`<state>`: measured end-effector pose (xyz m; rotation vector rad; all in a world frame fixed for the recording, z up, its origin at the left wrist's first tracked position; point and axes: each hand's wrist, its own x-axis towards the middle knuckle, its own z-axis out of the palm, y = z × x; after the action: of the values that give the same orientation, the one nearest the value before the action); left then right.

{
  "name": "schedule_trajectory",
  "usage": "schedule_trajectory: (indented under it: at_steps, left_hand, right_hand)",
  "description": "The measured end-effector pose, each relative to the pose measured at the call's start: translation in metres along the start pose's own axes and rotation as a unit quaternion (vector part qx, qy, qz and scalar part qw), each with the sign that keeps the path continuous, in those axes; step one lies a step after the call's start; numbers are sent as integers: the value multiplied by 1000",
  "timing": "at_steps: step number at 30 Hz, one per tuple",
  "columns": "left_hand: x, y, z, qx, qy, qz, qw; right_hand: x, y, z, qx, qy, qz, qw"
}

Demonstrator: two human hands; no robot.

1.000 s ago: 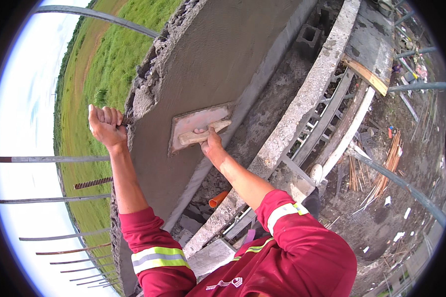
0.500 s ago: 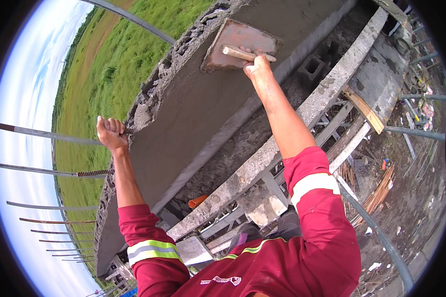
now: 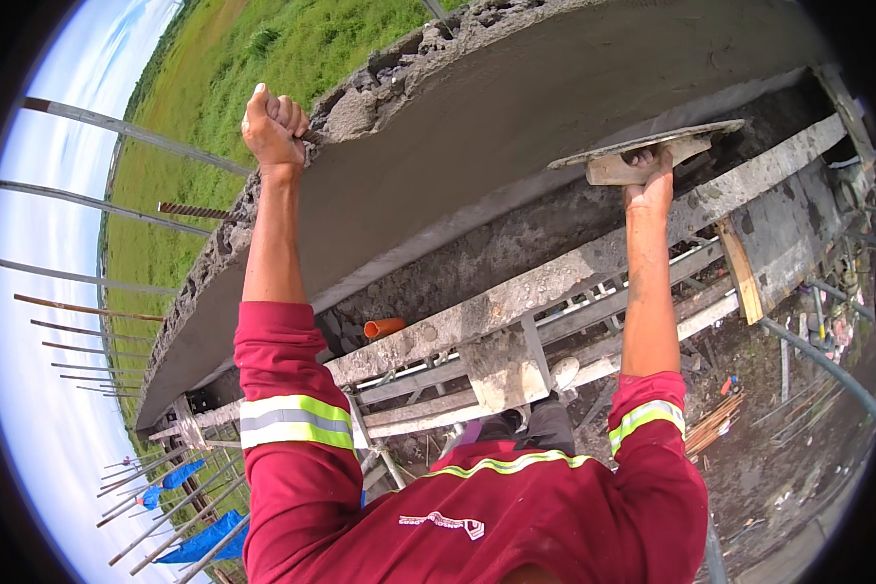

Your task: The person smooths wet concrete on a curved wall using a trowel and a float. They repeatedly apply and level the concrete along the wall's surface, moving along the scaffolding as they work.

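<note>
My right hand (image 3: 648, 180) is closed round the wooden handle of a plastering float (image 3: 686, 134). The float's flat plate is tilted nearly edge-on and faces the wall; whether it touches the plaster I cannot tell. Smooth grey wet plaster covers the wall (image 3: 438, 165), which curves across the view. At its rough, crumbly top edge (image 3: 355, 115), my left hand (image 3: 275, 127) is closed in a fist with the thumb uppermost. What lies inside that fist, if anything, is hidden.
A mortar-crusted plank (image 3: 516, 302) runs along the wall, with an orange pipe end (image 3: 384, 328) beside it. Below are scaffold timbers (image 3: 428, 375) and littered ground. Steel bars (image 3: 127, 127) stick out beyond the wall over grass. Blue sheets (image 3: 204, 540) hang at lower left.
My right hand has brought the float down and right, off the upper wall, turning its plate from face-on to edge-on. The view has shifted; my left fist stays by the wall's top edge.
</note>
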<state>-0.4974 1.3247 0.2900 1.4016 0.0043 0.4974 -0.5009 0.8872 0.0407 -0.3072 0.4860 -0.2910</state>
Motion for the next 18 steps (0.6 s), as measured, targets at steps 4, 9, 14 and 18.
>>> schedule_trajectory:
  at_steps: [4,9,14,18]
  left_hand:
    - [-1,1,-1,-5,-14,-1,1000]
    - [0,1,-3,-1,-32,6,999]
    - [0,0,-6,-13,-62,14,998]
    - [5,-2,-9,-18,-79,15,997]
  right_hand:
    - [-52,96,-56,11,91,120,989]
    - [-122,221,-87,-28,132,210,968]
    - [-179,313,-75,-47,86,272,957]
    - [-211,360,-55,-92,30,230,968]
